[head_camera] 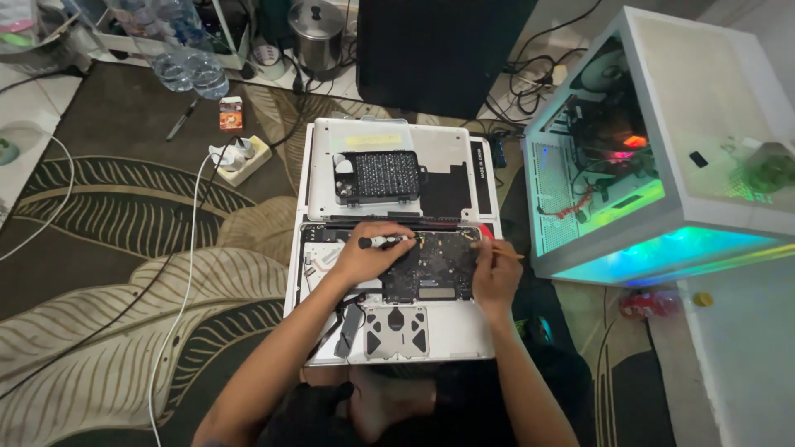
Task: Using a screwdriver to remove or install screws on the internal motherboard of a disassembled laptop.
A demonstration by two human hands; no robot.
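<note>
In the head view, an opened laptop [397,331] lies on the patterned rug [124,248] at the centre of the frame, its bottom cover [389,136] taken off and laid just above it. On that cover sits a dark tray of screwdriver bits [379,176].

The left hand [368,257] rests over the upper left part of the exposed circuit board [435,269], its fingers closed around a small screwdriver [385,242] with a black cap and pale shaft — the tool lies nearly level, tip pointing right toward the board's upper edge. The right hand [495,269] sits at the board's right edge, fingers pinched on a thin stick-like tool [501,252] whose end juts out to the right; something red shows just above that hand, too small to identify.

Judging by this, the step in hand is work on the fasteners or connectors along the top edge of the board, one hand driving and the other steadying or prying. The next move seems to call for a fine, square seating of the tip before any turning, since a slip would land on the board.

At right of the frame a white computer case [662,141] glows with coloured light. At upper left, a power strip [240,157] and clear plastic bottles [186,62] stand on the rug, well apart from the hands.
</note>
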